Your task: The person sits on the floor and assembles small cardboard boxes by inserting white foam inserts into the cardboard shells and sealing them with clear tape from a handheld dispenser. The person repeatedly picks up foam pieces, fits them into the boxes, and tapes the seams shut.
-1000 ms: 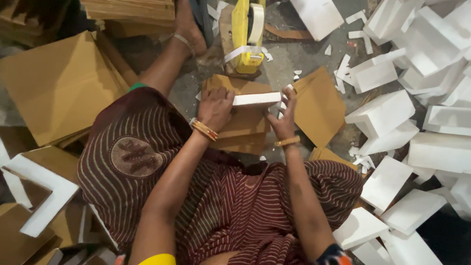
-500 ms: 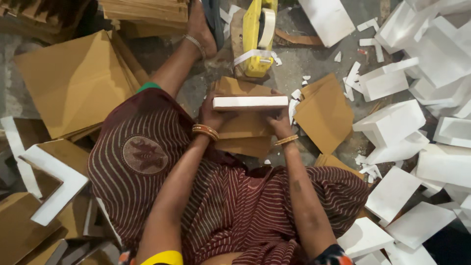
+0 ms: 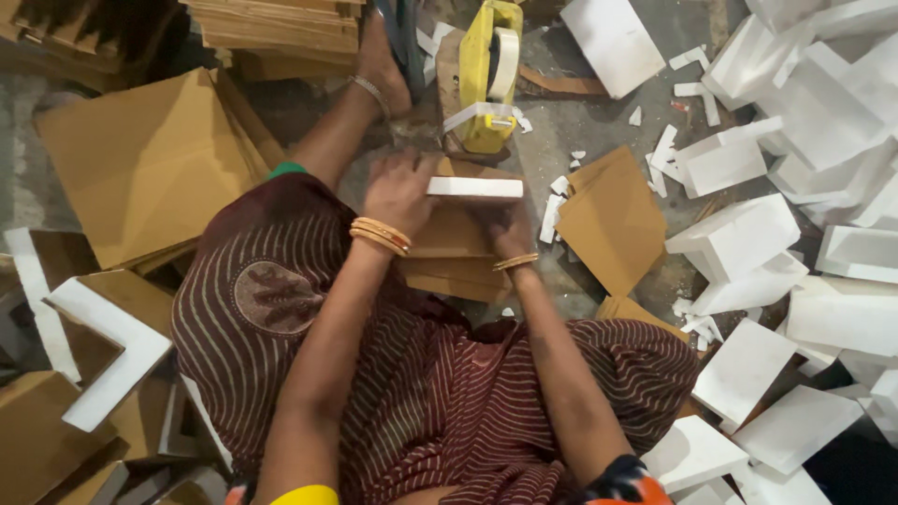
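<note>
Over cardboard stack (image 3: 449, 248), white foam strip (image 3: 475, 187) held level, long axis left-right. Left hand (image 3: 400, 192) closed on left end; right hand (image 3: 505, 229) under right end, grip hidden. Tape dispenser (image 3: 486, 75) just beyond.

Right hand (image 3: 505, 232) fingers perhaps under the white foam strip (image 3: 475, 187); foam blocks (image 3: 842, 84) cut off at right edge.

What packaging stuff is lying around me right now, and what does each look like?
Flat brown cardboard sheets: left, leaning stack.
Cardboard stack: top, tan edges.
White foam blocks: right, heaped.
Yellow tape dispenser: top centre.
White foam bar: between left hand and right hand.
No labels or screens.
</note>
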